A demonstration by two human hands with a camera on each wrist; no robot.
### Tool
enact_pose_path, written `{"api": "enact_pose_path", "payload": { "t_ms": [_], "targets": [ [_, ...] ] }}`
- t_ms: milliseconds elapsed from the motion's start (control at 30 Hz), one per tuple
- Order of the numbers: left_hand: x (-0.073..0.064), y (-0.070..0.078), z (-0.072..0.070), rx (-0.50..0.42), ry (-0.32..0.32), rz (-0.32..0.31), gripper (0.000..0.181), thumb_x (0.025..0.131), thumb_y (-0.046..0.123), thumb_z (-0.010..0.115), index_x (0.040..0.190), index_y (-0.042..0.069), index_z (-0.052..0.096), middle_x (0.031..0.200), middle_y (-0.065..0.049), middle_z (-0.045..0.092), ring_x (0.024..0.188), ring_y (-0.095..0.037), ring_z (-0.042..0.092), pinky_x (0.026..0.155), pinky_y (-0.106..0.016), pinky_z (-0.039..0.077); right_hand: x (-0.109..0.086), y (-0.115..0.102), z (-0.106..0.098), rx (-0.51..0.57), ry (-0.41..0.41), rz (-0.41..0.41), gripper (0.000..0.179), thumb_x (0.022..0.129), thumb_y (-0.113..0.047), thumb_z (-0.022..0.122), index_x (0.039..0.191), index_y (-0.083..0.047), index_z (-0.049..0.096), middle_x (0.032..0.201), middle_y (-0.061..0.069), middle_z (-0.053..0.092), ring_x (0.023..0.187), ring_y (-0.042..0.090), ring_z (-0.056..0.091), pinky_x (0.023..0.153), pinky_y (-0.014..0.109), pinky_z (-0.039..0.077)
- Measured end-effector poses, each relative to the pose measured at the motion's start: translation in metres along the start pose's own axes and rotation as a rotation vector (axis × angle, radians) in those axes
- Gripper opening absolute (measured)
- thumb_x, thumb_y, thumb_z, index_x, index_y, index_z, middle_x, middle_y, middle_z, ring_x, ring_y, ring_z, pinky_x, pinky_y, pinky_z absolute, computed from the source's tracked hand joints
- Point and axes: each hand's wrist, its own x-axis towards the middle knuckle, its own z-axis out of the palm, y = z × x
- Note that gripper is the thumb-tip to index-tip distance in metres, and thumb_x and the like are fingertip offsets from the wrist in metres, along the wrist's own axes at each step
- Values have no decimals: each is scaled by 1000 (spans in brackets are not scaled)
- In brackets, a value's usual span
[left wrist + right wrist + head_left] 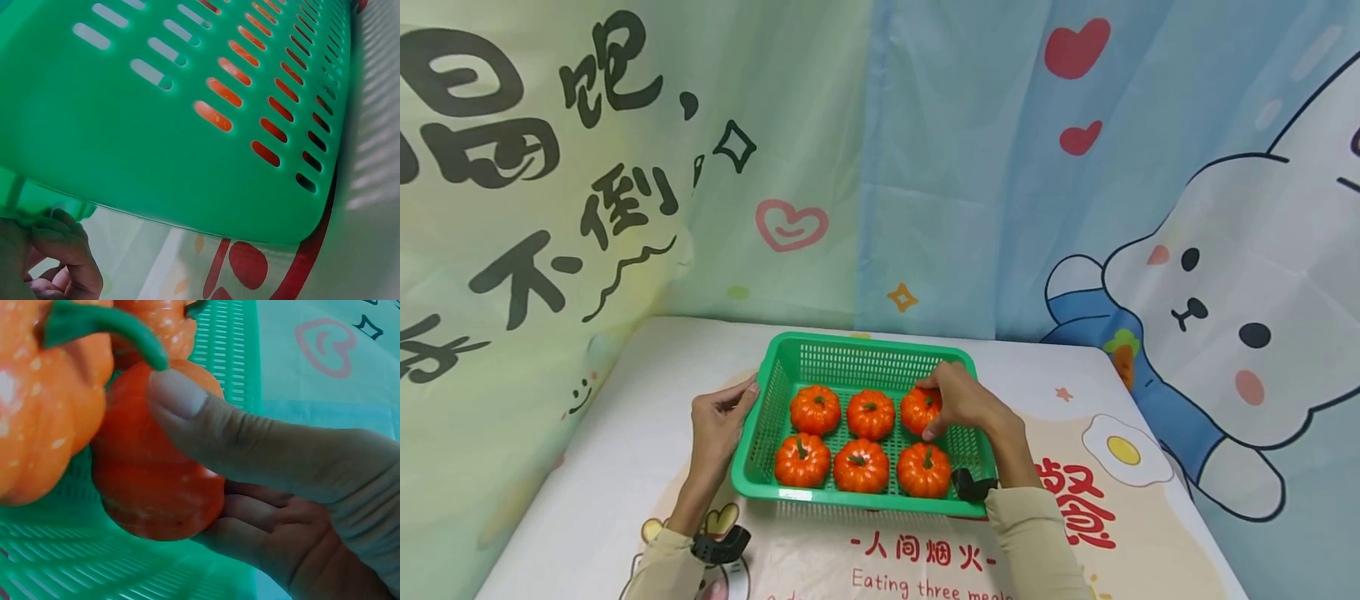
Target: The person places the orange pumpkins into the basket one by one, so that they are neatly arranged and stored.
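Note:
A green plastic basket (880, 500) with slotted walls holds several small orange toy pumpkins, set in two rows of three. My left hand (718, 429) grips the basket's left rim, its curled fingers (69, 250) showing under the rim in the left wrist view. Inside the basket, my right hand (966, 402) holds the back-right pumpkin (156, 494), thumb on top near the stem and fingers around its far side. The front-right pumpkin (924, 470) sits just in front of it, and the back-middle pumpkin (871, 414) is to its left.
Under the basket lies a white and beige printed tablecloth (925, 533) with red lettering and a fried egg picture. A printed curtain (925, 167) with hearts and a large white cartoon animal hangs behind the table. Black camera straps (722, 546) circle both wrists.

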Motion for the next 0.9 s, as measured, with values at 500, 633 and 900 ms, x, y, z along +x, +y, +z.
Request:
{"api": "enact_pose_path", "payload": {
  "t_ms": [500, 633, 900],
  "targets": [
    [0, 0, -1, -6, 1, -1, 28, 107, 13, 72, 128, -5, 77, 122, -32, 76, 75, 2, 73, 65, -16, 63, 7, 9, 10, 5, -23, 6, 76, 65, -9, 107, 132, 7, 75, 128, 20, 80, 109, 27, 70, 92, 39, 66],
    [0, -1, -2, -23, -9, 5, 28, 107, 13, 71, 129, -5, 77, 120, -34, 76, 73, 0, 76, 65, -18, 64, 7, 9, 11, -10, -23, 24, 78, 65, -10, 107, 133, 7, 74, 131, 20, 79, 112, 29, 69, 95, 41, 65],
    [0, -1, -1, -35, -5, -3, 28, 107, 12, 71, 128, -6, 77, 118, -35, 76, 71, -1, 77, 64, -19, 64, 9, 11, 13, -19, -20, 9, 75, 66, -11, 107, 131, 9, 74, 128, 21, 79, 107, 25, 70, 88, 33, 65]
  ]
}}
